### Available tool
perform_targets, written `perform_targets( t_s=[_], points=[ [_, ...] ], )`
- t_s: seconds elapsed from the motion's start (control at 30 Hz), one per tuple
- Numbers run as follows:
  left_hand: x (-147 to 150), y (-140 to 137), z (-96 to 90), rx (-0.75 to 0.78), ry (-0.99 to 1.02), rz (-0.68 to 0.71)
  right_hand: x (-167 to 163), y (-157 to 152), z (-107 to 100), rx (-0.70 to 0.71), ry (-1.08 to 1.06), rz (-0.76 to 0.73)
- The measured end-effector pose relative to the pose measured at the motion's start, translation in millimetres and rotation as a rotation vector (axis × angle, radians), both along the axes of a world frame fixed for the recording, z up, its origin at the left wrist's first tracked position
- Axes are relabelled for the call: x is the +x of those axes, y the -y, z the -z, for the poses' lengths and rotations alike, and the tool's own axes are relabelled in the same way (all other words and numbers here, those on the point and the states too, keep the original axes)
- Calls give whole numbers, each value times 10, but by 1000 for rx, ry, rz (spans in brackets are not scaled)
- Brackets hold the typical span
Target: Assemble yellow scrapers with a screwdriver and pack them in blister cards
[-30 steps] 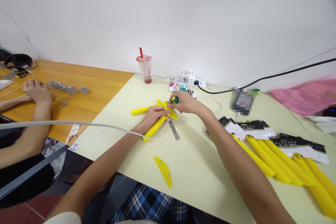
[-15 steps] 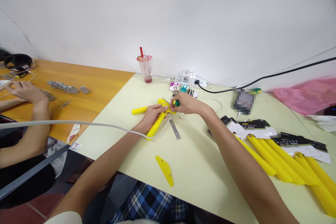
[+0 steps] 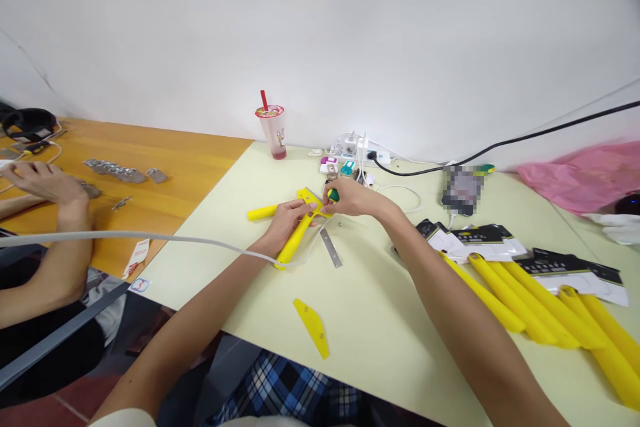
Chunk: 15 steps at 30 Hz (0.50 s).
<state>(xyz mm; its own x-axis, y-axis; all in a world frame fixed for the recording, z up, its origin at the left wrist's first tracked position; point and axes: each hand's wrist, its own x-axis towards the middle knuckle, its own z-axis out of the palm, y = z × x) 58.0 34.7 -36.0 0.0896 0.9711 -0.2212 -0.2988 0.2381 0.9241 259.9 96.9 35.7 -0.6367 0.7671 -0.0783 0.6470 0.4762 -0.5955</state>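
My left hand [image 3: 286, 223] is closed around a yellow scraper [image 3: 295, 241], near its head, and keeps it on the table. In my right hand [image 3: 356, 196] is a screwdriver with a green and yellow handle [image 3: 333, 195], held over the scraper head; its tip is hidden by the fingers. A flat metal blade [image 3: 331, 248] with holes lies just below the hands. A small screw [image 3: 340, 223] seems to rest beside it. Closer to me lies a yellow cover plate [image 3: 312, 328] with two holes. Left of the scraper is another yellow handle [image 3: 262, 213].
Several yellow handles [image 3: 530, 300] and black-and-white packages [image 3: 487, 242] lie at right, near a phone [image 3: 461, 192]. A cup with straw [image 3: 273, 133] and power strip [image 3: 345, 145] stand along the wall. A white cable [image 3: 200, 241] crosses in front. A co-worker's hand [image 3: 47, 181] is at left.
The whole view has shifted slightly. Both hands keep their hold on the scraper and screwdriver, with hardly any visible movement between them.
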Motion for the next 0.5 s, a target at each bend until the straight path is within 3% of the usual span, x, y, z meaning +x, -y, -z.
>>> perform_targets(
  t_s=[0.17,0.27,0.4,0.5],
  points=[
    [3,1,27,-7,7,-9,36,15,3,-100,31,54],
    [-4,-7,55,-15,20,-6,54,16,-83,-83,30,78],
    [-14,-30,94,-16,6,-9,138,203,-571,107,-146,107],
    [-3,-32,103,-13,-28,-18,552,635,-1003,318,-382,235]
  ],
)
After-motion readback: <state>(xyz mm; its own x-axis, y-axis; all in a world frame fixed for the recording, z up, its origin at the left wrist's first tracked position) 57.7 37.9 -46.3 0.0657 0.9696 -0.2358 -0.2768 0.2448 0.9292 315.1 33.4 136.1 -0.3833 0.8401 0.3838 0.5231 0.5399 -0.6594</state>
